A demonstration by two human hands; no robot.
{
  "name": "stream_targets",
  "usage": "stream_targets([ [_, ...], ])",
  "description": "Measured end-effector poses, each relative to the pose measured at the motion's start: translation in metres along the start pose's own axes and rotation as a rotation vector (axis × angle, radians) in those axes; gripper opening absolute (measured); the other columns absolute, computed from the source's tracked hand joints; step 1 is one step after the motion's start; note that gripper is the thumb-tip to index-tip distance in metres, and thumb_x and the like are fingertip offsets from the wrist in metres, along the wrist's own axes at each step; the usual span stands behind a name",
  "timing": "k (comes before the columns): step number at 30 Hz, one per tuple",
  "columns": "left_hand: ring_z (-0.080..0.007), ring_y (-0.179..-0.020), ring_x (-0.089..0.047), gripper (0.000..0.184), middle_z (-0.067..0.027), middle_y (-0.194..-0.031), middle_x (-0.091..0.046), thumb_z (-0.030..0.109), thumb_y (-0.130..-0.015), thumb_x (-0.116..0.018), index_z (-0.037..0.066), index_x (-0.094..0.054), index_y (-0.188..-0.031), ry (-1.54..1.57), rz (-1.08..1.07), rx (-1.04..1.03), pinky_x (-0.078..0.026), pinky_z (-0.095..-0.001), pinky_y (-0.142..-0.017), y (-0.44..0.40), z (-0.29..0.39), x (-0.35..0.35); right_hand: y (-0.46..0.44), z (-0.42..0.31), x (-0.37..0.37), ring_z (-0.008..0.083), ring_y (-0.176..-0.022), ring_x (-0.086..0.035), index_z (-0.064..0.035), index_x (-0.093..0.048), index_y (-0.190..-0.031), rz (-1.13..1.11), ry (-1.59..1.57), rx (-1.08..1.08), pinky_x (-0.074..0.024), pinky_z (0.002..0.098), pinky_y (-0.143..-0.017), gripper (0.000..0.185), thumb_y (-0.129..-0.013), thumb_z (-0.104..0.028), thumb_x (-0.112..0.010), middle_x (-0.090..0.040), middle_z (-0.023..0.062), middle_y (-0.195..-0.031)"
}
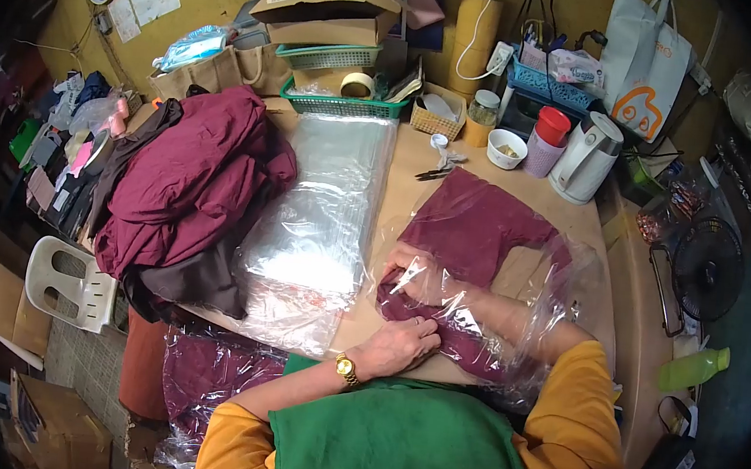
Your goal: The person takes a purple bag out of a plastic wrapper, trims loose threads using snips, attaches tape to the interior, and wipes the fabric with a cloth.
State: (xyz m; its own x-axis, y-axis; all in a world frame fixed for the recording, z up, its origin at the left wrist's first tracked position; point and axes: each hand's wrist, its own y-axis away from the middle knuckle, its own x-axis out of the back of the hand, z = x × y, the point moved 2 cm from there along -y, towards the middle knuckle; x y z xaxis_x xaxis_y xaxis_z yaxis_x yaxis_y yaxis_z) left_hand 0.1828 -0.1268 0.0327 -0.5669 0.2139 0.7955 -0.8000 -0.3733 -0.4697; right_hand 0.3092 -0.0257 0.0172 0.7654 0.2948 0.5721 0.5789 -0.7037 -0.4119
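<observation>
From where I stand, the right hand (421, 277) is inside a clear bag (526, 317), film gleaming over knuckles and forearm, its fingers bent against the maroon garment (468, 216); I can't tell whether they pinch the cloth or only press on it. The garment lies flat on the table (593, 233), right under that hand, spreading beyond it and also back toward the person. Just nearer the body, the left hand (403, 344) rests at the bag's near-left edge, palm down with fingers curved, a gold watch (346, 370) on its wrist; whether it grips the film I can't make out either. To the left of both hands lies a stack of clear bags (330, 185), and farther left, beyond it, a heap of maroon and dark clothes (187, 171). Straight ahead of the right hand, past the garment's far edge, are the snips (433, 175), with a white bowl (506, 149) farther off and a bit to the right, then a cup (545, 147) and a kettle (585, 160) to the right of that
</observation>
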Motion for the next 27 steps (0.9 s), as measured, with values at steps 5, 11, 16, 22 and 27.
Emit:
stream_targets([
  [5, -0.0252, -0.076, -0.056, 0.010, -0.0085, -0.083, -0.045, 0.006, -0.078, -0.061, 0.006, -0.056, -0.087, 0.171, -0.026, -0.064, -0.049, -0.0371, -0.063, -0.009, 0.023, 0.003, -0.021, -0.017, -0.010, 0.0254, -0.086, -0.059, -0.0016, -0.062, -0.084, 0.241, 0.066, 0.082, -0.0485, 0.0333, -0.074, 0.016, -0.073, 0.010, -0.063, -0.055, 0.0122, -0.091],
  [11, -0.0305, -0.081, -0.059, 0.018, -0.0140, -0.099, -0.057, 0.010, -0.083, -0.063, 0.003, -0.060, -0.099, 0.309, -0.124, -0.181, -0.050, -0.0427, -0.071, -0.014, 0.035, 0.030, -0.006, -0.035, -0.071, 0.0278, -0.119, -0.053, -0.0039, -0.049, -0.128, -0.191, -0.288, -0.015, -0.0461, 0.0360, -0.098, 0.050, -0.082, -0.009, -0.067, -0.045, 0.0181, -0.132],
  [16, -0.0434, -0.088, -0.060, 0.051, -0.0192, -0.094, -0.062, 0.032, -0.086, -0.069, 0.000, -0.051, -0.121, -0.341, 0.350, 0.550, -0.049, -0.0481, -0.078, 0.019, -0.030, 0.118, 0.003, -0.020, -0.037, 0.0330, -0.142, -0.028, -0.0001, -0.050, -0.128, -0.183, 0.496, 0.334, -0.0118, 0.0555, -0.118, 0.059, -0.084, -0.036, -0.066, -0.042, 0.0211, -0.140],
  [22, -0.0430, -0.089, -0.065, 0.055, -0.0284, -0.087, -0.067, 0.043, -0.091, -0.064, -0.007, -0.053, -0.111, 0.044, -0.004, 0.969, -0.050, -0.0460, -0.077, 0.065, -0.073, 0.072, -0.038, 0.037, 0.008, 0.0409, -0.146, -0.013, -0.0063, -0.036, -0.145, -0.095, 0.829, -0.321, -0.0074, 0.0606, -0.116, 0.073, -0.093, -0.055, -0.049, -0.020, 0.0229, -0.156],
  [27, -0.0317, -0.073, -0.062, 0.043, -0.0222, -0.077, -0.064, 0.035, -0.087, -0.069, -0.006, -0.060, -0.097, 0.192, -0.244, 1.033, -0.048, -0.0407, -0.070, 0.073, -0.074, 0.069, -0.044, 0.044, 0.013, 0.0388, -0.147, -0.010, -0.0129, -0.029, -0.151, -0.137, 0.707, -0.445, -0.0102, 0.0557, -0.117, 0.083, -0.090, -0.067, -0.044, -0.015, 0.0208, -0.159],
])
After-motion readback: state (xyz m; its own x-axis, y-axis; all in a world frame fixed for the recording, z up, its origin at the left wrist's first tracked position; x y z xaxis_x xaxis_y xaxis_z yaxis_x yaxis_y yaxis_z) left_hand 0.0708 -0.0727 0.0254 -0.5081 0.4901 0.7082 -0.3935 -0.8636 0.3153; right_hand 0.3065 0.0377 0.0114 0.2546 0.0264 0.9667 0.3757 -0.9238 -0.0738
